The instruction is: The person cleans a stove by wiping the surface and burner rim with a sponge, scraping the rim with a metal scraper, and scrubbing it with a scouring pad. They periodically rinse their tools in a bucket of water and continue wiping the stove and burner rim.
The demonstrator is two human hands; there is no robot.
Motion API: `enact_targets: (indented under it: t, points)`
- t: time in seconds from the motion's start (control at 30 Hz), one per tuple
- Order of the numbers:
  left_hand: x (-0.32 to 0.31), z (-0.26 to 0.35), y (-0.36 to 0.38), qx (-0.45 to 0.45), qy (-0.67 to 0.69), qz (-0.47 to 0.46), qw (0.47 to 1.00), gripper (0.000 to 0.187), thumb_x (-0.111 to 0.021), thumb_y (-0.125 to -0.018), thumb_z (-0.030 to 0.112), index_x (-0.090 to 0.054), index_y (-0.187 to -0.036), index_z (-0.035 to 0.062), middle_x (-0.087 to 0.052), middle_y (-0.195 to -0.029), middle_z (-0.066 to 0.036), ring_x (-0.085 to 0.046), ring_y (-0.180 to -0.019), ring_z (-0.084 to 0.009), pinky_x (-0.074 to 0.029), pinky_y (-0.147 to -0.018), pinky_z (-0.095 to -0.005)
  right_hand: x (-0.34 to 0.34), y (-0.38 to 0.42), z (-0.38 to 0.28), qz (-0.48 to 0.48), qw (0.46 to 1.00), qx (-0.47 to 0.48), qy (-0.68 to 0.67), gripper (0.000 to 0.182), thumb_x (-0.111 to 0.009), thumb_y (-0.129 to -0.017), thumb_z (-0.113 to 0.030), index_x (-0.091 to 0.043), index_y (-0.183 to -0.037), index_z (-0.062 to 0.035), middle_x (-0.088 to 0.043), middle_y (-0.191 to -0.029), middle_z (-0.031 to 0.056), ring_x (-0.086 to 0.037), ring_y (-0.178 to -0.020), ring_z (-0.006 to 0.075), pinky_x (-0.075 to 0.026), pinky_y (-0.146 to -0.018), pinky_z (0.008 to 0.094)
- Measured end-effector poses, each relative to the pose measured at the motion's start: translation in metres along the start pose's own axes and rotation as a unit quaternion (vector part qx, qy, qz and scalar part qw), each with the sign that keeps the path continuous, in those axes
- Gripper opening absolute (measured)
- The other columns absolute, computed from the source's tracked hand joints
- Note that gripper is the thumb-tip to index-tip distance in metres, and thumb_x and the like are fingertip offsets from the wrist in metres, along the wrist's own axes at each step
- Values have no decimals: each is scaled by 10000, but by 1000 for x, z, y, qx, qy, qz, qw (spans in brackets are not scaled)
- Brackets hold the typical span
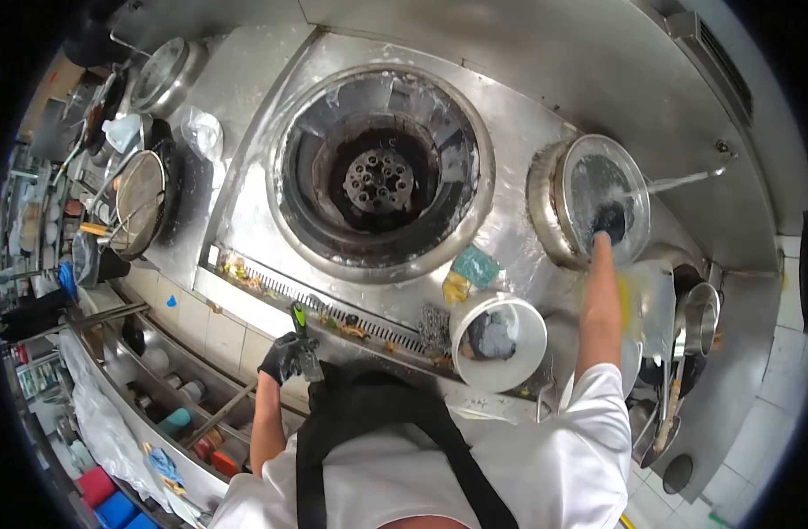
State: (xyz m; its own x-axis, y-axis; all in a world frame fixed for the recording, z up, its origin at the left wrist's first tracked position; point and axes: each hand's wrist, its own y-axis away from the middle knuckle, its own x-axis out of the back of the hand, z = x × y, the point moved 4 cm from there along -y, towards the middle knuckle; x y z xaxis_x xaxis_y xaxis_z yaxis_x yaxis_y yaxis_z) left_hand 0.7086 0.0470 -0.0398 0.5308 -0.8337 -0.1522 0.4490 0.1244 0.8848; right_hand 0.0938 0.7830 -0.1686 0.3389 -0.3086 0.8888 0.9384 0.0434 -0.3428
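My left hand (pixel 285 357), in a black glove, is closed round a scraper (pixel 299 319) with a green and black handle, near the front edge of the steel stove top. On the right, my right hand (pixel 608 220), also dark-gloved, reaches into a round metal pot (pixel 573 198) under a metal spout; its fingers cannot be made out. Between my arms a white bucket (pixel 529 370) holds a grey cloth (pixel 493 336). Beside the bucket lie a green scouring pad (pixel 476 266), a yellow sponge (pixel 455 287) and a steel wool pad (pixel 434 329).
A large round wok burner (pixel 382 174) fills the middle of the stove. Food scraps lie along the drain grate (pixel 342 313). Pans and a strainer (pixel 140 204) stand at the left. Pots and ladles are at the far right, and a shelf with containers is at the lower left.
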Motion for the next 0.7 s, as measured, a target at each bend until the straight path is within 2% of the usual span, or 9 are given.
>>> enact_targets:
  t: [0.03,0.13,0.2,0.3,0.43,0.53,0.6,0.63,0.7]
  points:
    - [3,0,4,-10,20,-11,1000,161,-549,-916,164,-626,-982,39,-696,-831,-98,-586,-500,-158,-415,-363,-283,48,-6,-3,-25,996,-67,-61,433,-510,-873,-404,-639,-1141,-89,-619,-1216,121,-559,-1145,273,-438,-959,387]
    - [6,7,18,-37,-114,13,993,150,-661,-839,102,-657,-955,7,-685,-807,-108,-532,-397,-166,-382,-304,-291,188,-5,-23,-30,938,-247,-241,462,-484,-847,-477,-648,-1065,-104,-626,-1140,181,-585,-1052,355,-457,-884,445]
    - [18,-6,9,-41,-112,4,993,171,-702,-781,31,-670,-946,-1,-665,-771,-79,-579,-484,-160,-456,-390,-290,256,-12,-34,-26,912,-290,-289,489,-466,-830,-525,-654,-1015,-113,-630,-1090,220,-602,-991,410,-470,-833,485]
    - [34,-28,-15,-181,-90,2,979,206,-672,-755,-44,-654,-953,7,-660,-769,-45,-636,-715,-132,-522,-666,-281,300,-16,-26,123,955,-155,-219,317,-620,-739,-343,-662,-803,-36,-666,-881,218,-640,-803,380,-475,-673,425]
    - [58,-45,-33,-275,-168,78,943,344,-622,-775,-75,-533,-1095,14,-654,-871,-76,-629,-751,-151,-522,-693,-284,293,-35,-7,137,948,-172,-229,354,-619,-720,-355,-645,-865,-33,-649,-912,237,-614,-842,411,-464,-725,455]
    - [67,-38,-11,-388,-341,213,830,165,-646,-837,98,-542,-945,28,-638,-743,-129,-641,-676,-260,-488,-635,-386,291,-51,-23,48,924,-168,-342,376,-620,-723,-346,-664,-916,-27,-652,-947,239,-614,-894,422,-479,-803,474]
    - [76,-41,7,-357,-360,290,811,174,-646,-848,132,-522,-915,30,-625,-737,-160,-633,-682,-316,-474,-625,-413,315,-62,-47,210,957,-14,-198,404,-636,-724,-340,-677,-920,11,-656,-933,247,-615,-903,417,-481,-818,479]
    - [84,-48,18,-320,-378,360,791,199,-646,-860,166,-502,-885,31,-612,-732,-190,-624,-688,-372,-460,-616,-441,348,-61,-63,143,956,-44,-252,447,-633,-739,-337,-666,-958,50,-651,-939,261,-616,-916,410,-482,-824,466]
    - [97,-61,35,-290,-374,408,781,225,-648,-860,187,-479,-869,38,-600,-729,-209,-613,-699,-401,-455,-610,-449,363,-69,-83,206,948,-21,-242,404,-636,-721,-323,-684,-947,8,-651,-940,251,-622,-876,410,-495,-802,454]
